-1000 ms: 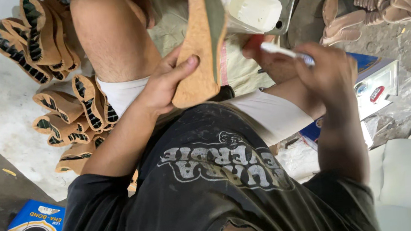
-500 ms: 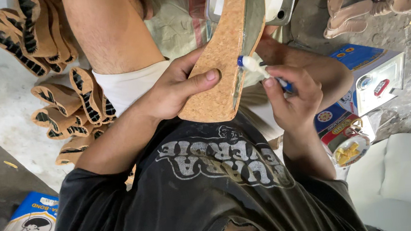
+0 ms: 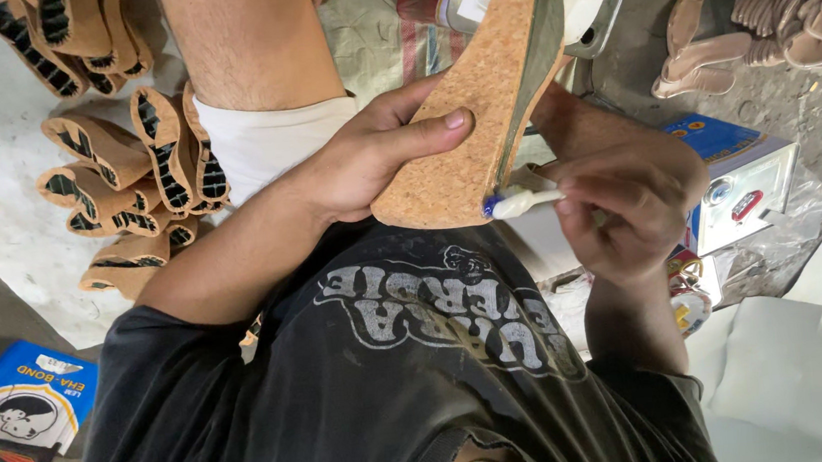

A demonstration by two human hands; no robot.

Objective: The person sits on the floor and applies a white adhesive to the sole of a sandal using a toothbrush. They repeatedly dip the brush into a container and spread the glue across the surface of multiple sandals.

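The left hand (image 3: pixel 364 160) grips a cork wedge sole (image 3: pixel 479 104) above the lap, fingers closed around it; the right hand (image 3: pixel 630 205) pinches a white brush (image 3: pixel 519 202) touching the sole's heel end.

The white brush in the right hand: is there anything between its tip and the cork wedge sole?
Nothing visible. The white brush, held by the right hand, already has its tip at the lower end of the cork wedge sole, which the left hand grips from the side.

The cork wedge sole (image 3: pixel 479 104) runs past the top edge; beside it, the right hand (image 3: pixel 630 205) hides most of the white brush handle (image 3: pixel 527 202).
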